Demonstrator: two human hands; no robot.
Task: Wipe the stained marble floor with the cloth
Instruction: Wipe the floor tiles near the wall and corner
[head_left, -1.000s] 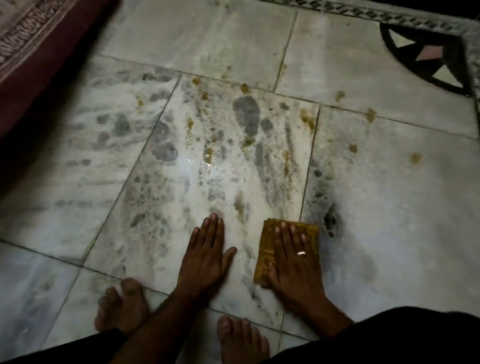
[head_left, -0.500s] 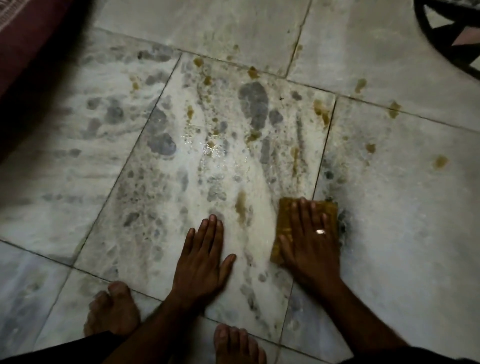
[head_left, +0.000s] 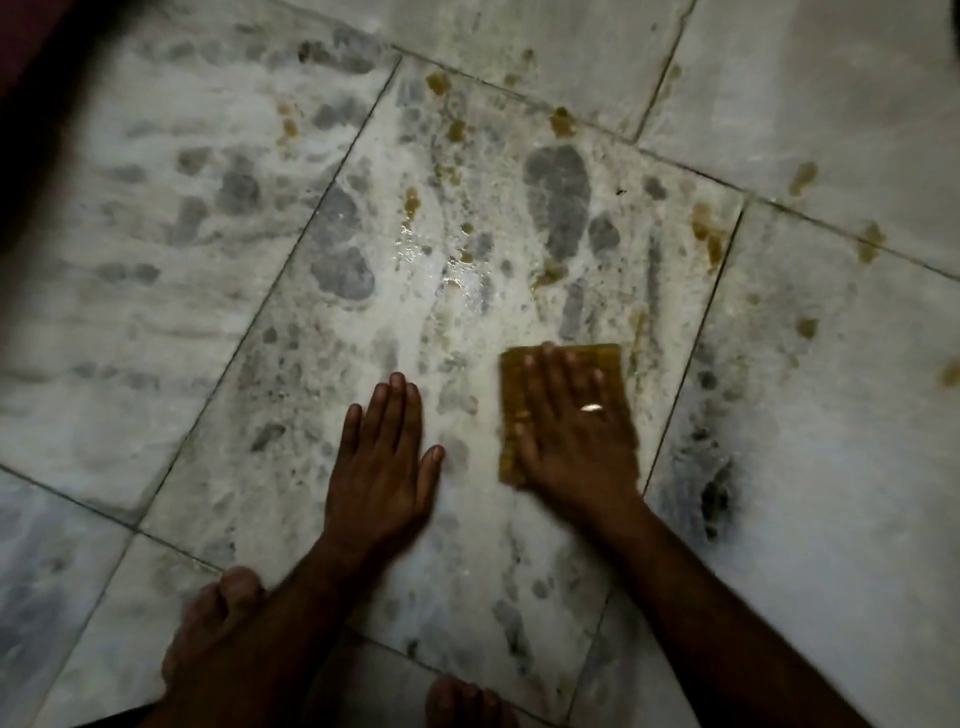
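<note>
The right hand (head_left: 574, 431) lay spread flat on the yellow cloth (head_left: 561, 364) — pressing it to the stained marble floor (head_left: 467, 260); the left hand (head_left: 382, 457) rested flat beside it, fingers together.

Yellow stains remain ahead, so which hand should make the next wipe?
Right hand: it already presses the cloth flat, nearest the stains. Left hand is bare.

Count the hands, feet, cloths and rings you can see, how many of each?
Hands: 2, left hand flat on the floor, right hand flat on the cloth
Feet: 2, left foot, right foot
Cloths: 1, yellow cloth
Rings: 1, ring
Total: 6
</note>
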